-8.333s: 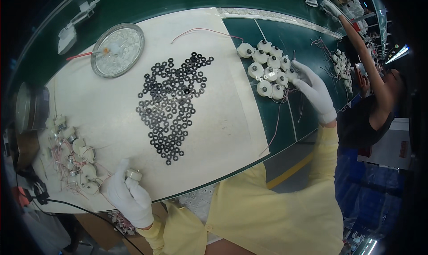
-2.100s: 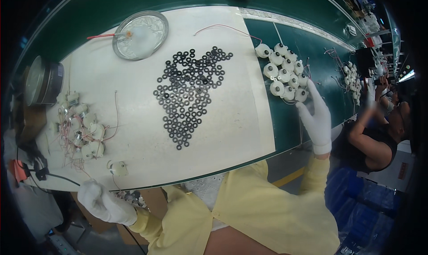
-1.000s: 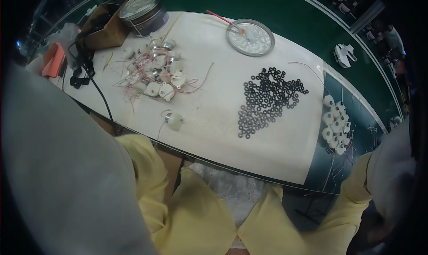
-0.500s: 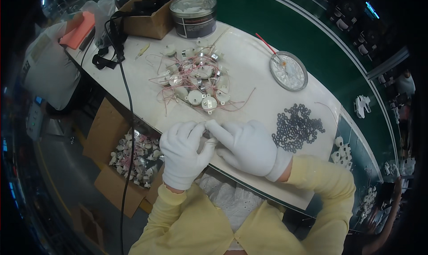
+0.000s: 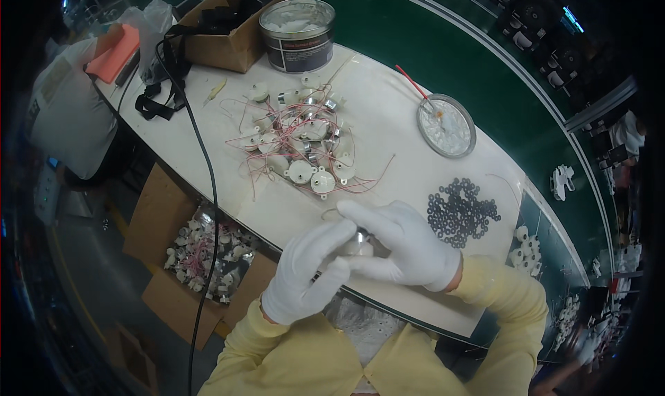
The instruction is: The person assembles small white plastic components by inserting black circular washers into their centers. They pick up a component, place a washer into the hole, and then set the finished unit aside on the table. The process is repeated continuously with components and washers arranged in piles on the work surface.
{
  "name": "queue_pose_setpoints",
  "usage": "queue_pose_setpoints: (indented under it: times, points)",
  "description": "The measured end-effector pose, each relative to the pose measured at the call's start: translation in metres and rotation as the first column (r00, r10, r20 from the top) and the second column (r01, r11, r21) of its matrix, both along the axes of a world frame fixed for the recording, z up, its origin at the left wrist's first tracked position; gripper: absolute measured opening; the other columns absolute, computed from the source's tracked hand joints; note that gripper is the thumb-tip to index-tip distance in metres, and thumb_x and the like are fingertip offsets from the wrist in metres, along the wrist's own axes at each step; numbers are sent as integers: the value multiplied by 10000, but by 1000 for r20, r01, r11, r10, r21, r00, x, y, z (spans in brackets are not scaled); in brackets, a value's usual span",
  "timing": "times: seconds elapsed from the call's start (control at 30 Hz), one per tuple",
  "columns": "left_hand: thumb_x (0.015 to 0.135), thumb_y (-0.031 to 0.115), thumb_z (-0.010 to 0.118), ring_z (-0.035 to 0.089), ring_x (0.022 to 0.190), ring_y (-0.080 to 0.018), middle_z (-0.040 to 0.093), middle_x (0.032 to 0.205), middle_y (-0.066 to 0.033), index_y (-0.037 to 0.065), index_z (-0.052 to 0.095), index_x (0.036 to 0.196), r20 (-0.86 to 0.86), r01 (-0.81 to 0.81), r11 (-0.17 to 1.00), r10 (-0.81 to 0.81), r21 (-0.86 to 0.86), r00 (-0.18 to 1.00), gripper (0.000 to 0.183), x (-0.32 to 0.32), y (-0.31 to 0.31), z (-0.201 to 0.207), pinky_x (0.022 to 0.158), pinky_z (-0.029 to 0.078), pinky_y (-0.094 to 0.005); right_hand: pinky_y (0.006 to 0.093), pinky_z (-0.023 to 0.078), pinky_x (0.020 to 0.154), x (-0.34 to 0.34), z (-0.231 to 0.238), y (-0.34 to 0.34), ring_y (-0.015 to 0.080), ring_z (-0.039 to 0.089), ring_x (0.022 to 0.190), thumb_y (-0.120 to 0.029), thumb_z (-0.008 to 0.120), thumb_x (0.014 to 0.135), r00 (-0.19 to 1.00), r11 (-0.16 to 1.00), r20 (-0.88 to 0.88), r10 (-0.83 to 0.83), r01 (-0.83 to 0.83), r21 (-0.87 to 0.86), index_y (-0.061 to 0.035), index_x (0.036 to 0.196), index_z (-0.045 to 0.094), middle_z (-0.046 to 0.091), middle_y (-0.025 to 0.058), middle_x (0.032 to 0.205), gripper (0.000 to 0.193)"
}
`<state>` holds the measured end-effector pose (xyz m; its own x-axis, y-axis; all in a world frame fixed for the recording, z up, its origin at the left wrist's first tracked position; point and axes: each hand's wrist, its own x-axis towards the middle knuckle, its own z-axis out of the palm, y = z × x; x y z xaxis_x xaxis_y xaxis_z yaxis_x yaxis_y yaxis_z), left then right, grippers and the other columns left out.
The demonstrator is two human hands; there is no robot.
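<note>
Both my hands wear white gloves and meet over the table's near edge. Between them is a small motor (image 5: 360,244) with a silvery metal body, partly covered by fingers. My right hand (image 5: 409,247) grips it from the right, thumb below and index finger above. My left hand (image 5: 305,268) curls in from the left, its fingertips and thumb closed against the motor's near side. A thin wire (image 5: 331,212) loops out beside the right index finger. Beyond my hands lies a heap of white-and-silver small motors (image 5: 305,133) with tangled pink wires.
Right of my hands lie many small dark rings (image 5: 463,212). Behind them stands a round dish (image 5: 472,134) of whitish paste with a red stick (image 5: 411,81). A tin (image 5: 299,58) and cardboard box (image 5: 239,53) stand far left. A black cable (image 5: 201,143) crosses an open carton (image 5: 163,209) of motors.
My hands have moved slightly nearer and to the right and opened apart a little, so the motor's silvery body now shows between them. The view has shifted slightly.
</note>
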<state>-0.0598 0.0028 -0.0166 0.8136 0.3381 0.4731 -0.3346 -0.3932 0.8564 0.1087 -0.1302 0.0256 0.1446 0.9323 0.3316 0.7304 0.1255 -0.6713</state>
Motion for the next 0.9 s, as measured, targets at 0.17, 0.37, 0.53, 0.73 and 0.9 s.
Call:
queue_pose_setpoints:
  times: [0.17, 0.37, 0.53, 0.73, 0.9]
  points:
    - [898, 110, 692, 657, 982, -376, 654, 1238, -195, 8, 618, 1288, -12, -65, 951, 72, 302, 997, 411, 5, 15, 10, 847, 519, -453, 396, 501, 713, 3, 38, -42, 284, 663, 844, -248, 687, 919, 844, 999, -534, 53, -44, 30, -18, 1099, 671, 678, 94, 872, 293]
    - [843, 80, 702, 624, 1024, -385, 640, 1245, -182, 60, 636, 1246, -89, -288, 711, 442, 641, 893, 409, 34, 24, 2, 875, 495, -462, 316, 473, 606, 10, 56, -109, 217, 633, 689, -150, 618, 875, 402, 952, -865, 300, -181, 246, -18, 884, 697, 664, 75, 774, 155]
    - [857, 57, 699, 643, 968, -379, 655, 1161, -177, 60, 635, 1224, -114, -210, 668, 407, 714, 906, 372, 51, 32, 5, 817, 515, -439, 311, 431, 480, -4, 89, -187, 225, 527, 443, -70, 625, 821, 428, 824, -767, -478, -84, -560, 29, 877, 691, 619, 83, 587, 131]
    - [812, 52, 770, 636, 844, -288, 662, 1038, -100, 99, 658, 1129, 4, -214, 663, 304, 718, 953, 340, 59, 29, 1, 713, 498, -398, 386, 420, 493, -24, 37, -205, 276, 566, 464, -237, 658, 892, 744, 596, 448, -495, 666, -448, -63, 904, 580, 555, 47, 538, 191]
    - [768, 59, 813, 608, 797, -250, 654, 1018, -74, 115, 668, 1077, -112, -128, 727, 272, 675, 956, 346, 49, 19, 3, 682, 472, -379, 385, 403, 552, -17, 21, -195, 248, 561, 484, -308, 707, 883, 647, 575, 607, -462, 739, -351, -94, 927, 574, 563, 10, 551, 256]
